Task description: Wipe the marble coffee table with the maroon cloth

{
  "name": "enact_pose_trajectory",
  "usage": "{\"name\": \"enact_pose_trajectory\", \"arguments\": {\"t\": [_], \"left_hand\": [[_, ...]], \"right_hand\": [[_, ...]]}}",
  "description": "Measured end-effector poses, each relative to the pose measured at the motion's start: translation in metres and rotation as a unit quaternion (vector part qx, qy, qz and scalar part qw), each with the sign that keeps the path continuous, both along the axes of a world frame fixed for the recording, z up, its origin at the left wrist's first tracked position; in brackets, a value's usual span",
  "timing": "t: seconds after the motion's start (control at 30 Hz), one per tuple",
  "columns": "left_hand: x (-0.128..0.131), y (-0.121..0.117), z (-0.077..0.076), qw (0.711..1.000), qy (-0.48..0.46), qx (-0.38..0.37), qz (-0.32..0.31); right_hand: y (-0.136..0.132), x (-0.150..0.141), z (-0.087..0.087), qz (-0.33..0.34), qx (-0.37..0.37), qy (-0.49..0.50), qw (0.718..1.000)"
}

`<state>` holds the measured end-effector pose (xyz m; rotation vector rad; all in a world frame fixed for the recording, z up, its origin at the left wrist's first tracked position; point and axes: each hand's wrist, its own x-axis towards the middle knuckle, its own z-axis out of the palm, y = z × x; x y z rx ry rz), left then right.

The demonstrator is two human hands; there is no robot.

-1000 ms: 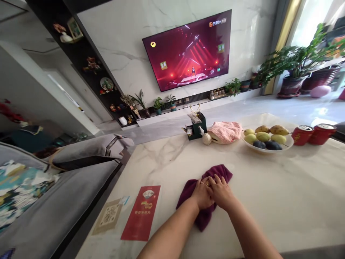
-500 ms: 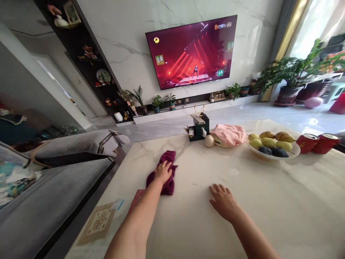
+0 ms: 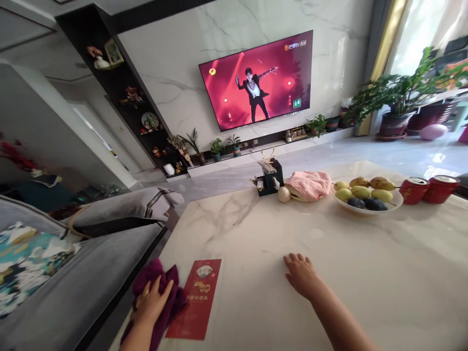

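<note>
Since the last frame the left hand point(image 3: 150, 303) and the purple cloth point(image 3: 175, 294) are shifting nearer, from beyond the red card point(image 3: 197, 314) to the table's left side; the right hand point(image 3: 302, 277) is staying put. Left fingers are spreading over the bunched cloth; I can't tell whether any are curling underneath. Cloth is overlapping the card's left side and reaching the table edge; I'm not making out any overhang. Right fingers are lying nearly straight on the table point(image 3: 252, 297), holding nothing.

Progress, my judgement: the cloth work is running, not finished; the cloth isn't yet set aside. I can't tell which stretches are done. A faint streak point(image 3: 264, 251) is showing beyond the right fingers, mark or marble vein.

Room: broad between card and right hand; tight leftward, the sofa point(image 3: 109, 275) running alongside. Farther off, the green box point(image 3: 275, 178), pink cover point(image 3: 310, 185), fruit bowl point(image 3: 365, 211) and red cans point(image 3: 415, 191) are limiting reach.
</note>
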<state>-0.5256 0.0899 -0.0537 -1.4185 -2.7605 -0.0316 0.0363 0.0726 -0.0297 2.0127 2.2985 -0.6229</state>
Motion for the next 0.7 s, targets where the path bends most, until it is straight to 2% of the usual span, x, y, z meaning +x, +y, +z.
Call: {"name": "enact_pose_trajectory", "arguments": {"t": [0.07,0.13,0.27,0.3,0.33,0.37,0.47,0.57,0.63,0.7], "left_hand": [[0.016,-0.020,-0.011,1.000,0.009,-0.001,0.002],[0.043,-0.035,-0.024,0.999,0.018,0.003,-0.030],[0.125,-0.049,-0.045,0.973,-0.004,-0.011,-0.229],[0.150,-0.049,-0.047,0.958,-0.014,-0.020,-0.286],[0.175,-0.046,-0.048,0.931,-0.041,-0.043,-0.361],[0.202,-0.041,-0.048,0.903,-0.070,-0.077,-0.417],[0.282,-0.014,-0.041,0.838,-0.106,-0.123,-0.521],[0.357,0.027,-0.031,0.742,-0.096,-0.181,-0.639],[0.399,0.062,-0.028,0.722,-0.096,-0.169,-0.664],[0.430,0.101,-0.027,0.717,-0.094,-0.154,-0.673]], "right_hand": [[-0.004,-0.002,0.007,0.004,-0.003,0.011,1.000],[-0.008,-0.004,0.012,0.011,-0.006,0.016,1.000],[-0.010,0.001,0.019,0.004,0.001,0.020,1.000],[-0.009,0.004,0.020,-0.003,0.004,0.021,1.000],[-0.008,0.007,0.023,-0.011,0.006,0.022,1.000],[-0.007,0.011,0.026,-0.021,0.013,0.025,0.999],[-0.006,0.024,0.038,-0.063,0.069,0.061,0.994],[-0.006,0.033,0.046,-0.091,0.110,0.115,0.983],[-0.006,0.036,0.046,-0.093,0.110,0.127,0.981],[-0.006,0.036,0.041,-0.090,0.117,0.129,0.981]]}}
